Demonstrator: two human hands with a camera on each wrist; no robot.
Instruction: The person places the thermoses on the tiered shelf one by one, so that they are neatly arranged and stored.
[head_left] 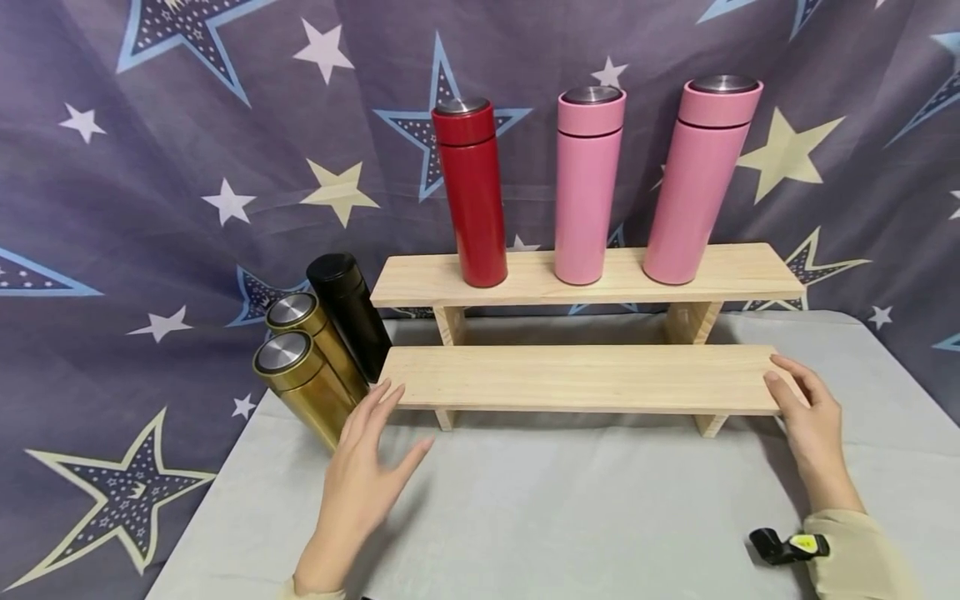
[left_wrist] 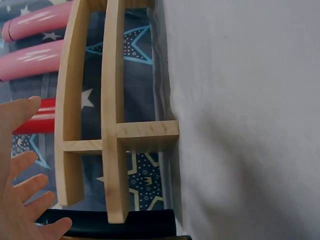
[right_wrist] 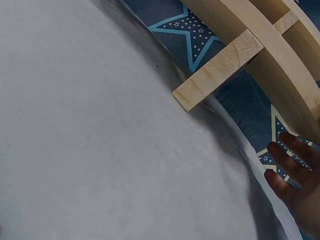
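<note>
A light wooden two-tier shelf stands on the table; its lower board (head_left: 585, 379) is bare, and its upper board (head_left: 532, 279) carries a red thermos bottle (head_left: 474, 200) and two pink thermos bottles (head_left: 588, 196). At the lower board's left end is my left hand (head_left: 363, 479), fingers spread and holding nothing; whether the fingertips touch the wood I cannot tell. Around the right end, my right hand (head_left: 813, 429) has its thumb near the top surface. In the right wrist view its fingers (right_wrist: 290, 165) extend loosely beside the wood.
Two gold thermos bottles (head_left: 318, 392) and a black bottle (head_left: 351, 312) stand left of the shelf, close to my left hand. A small black device (head_left: 787, 546) is by the right sleeve. Behind hangs a star-patterned cloth (head_left: 187, 275); a grey-white cloth covers the table (head_left: 585, 508).
</note>
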